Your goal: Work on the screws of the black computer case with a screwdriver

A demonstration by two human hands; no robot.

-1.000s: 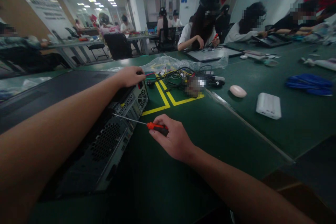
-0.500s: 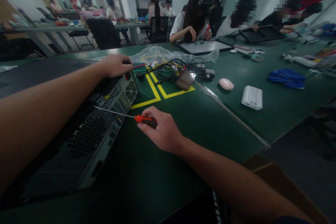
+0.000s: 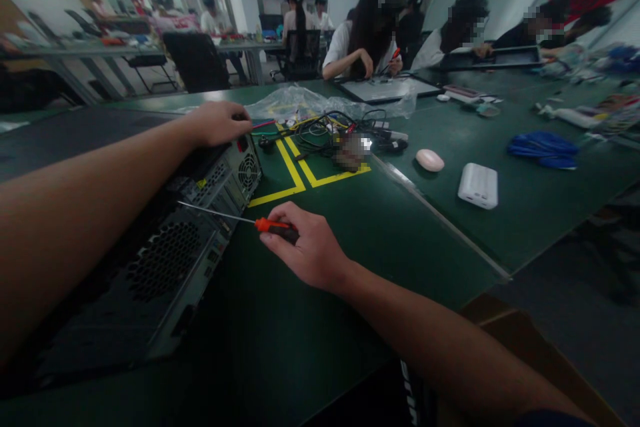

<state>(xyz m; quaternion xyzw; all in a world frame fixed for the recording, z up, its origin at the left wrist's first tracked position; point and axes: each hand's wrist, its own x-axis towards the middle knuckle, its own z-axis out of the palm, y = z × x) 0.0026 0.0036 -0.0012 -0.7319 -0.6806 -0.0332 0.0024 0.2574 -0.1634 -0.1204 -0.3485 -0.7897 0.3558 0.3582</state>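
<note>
A black desktop computer case [image 3: 165, 267] lies on its side on the green table [image 3: 350, 233], its rear panel with fan grille facing me. My left hand [image 3: 220, 123] rests curled over the case's far top corner. My right hand [image 3: 305, 250] is closed round the red-and-black handle of a screwdriver [image 3: 235, 218], and the thin shaft points left with its tip at the rear panel.
A tangle of cables [image 3: 325, 133] and a clear plastic bag [image 3: 310, 103] lie beyond yellow floor-tape lines [image 3: 295, 180]. A pink mouse [image 3: 430, 160], a white box [image 3: 479, 185] and blue cloth [image 3: 543, 149] sit to the right. Several people work at the far side.
The view swung a little right and down in the first half second, then held. Both hands keep their grip and place; the screwdriver tip stays at the rear panel.
</note>
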